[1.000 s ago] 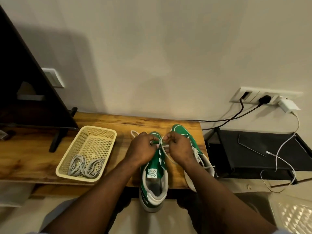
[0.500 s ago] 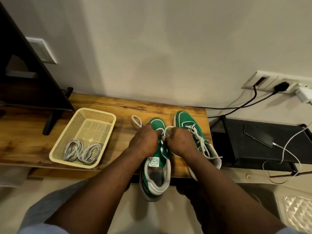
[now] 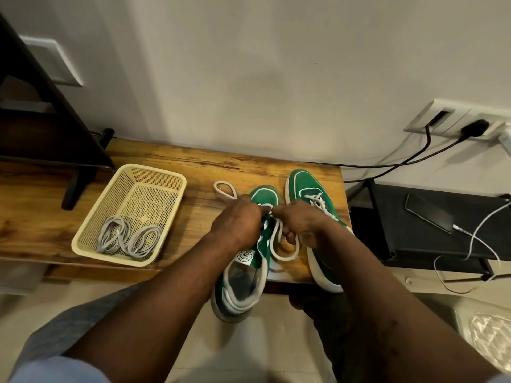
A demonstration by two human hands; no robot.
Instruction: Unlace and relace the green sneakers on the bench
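Observation:
Two green sneakers stand on the wooden bench (image 3: 193, 172). The left sneaker (image 3: 243, 275) hangs with its heel over the bench's front edge. My left hand (image 3: 237, 219) and my right hand (image 3: 301, 222) meet over its eyelets, each pinching the white lace (image 3: 284, 255). One loop of that lace droops between the shoes and another loop lies on the wood beyond my left hand. The right sneaker (image 3: 307, 186) is laced and sits beside my right hand, partly hidden by my wrist.
A cream mesh basket (image 3: 154, 175) with grey coiled laces (image 3: 127, 239) sits on the bench's left half. A dark stand leg (image 3: 83, 172) rises at far left. At right, a black low shelf (image 3: 387, 222) holds a phone (image 3: 428, 214) on a white cable; wall sockets above.
The camera has come closer and tilted down. My hands stay joined over the left sneaker, and the drooping lace loop on the right now hangs longer.

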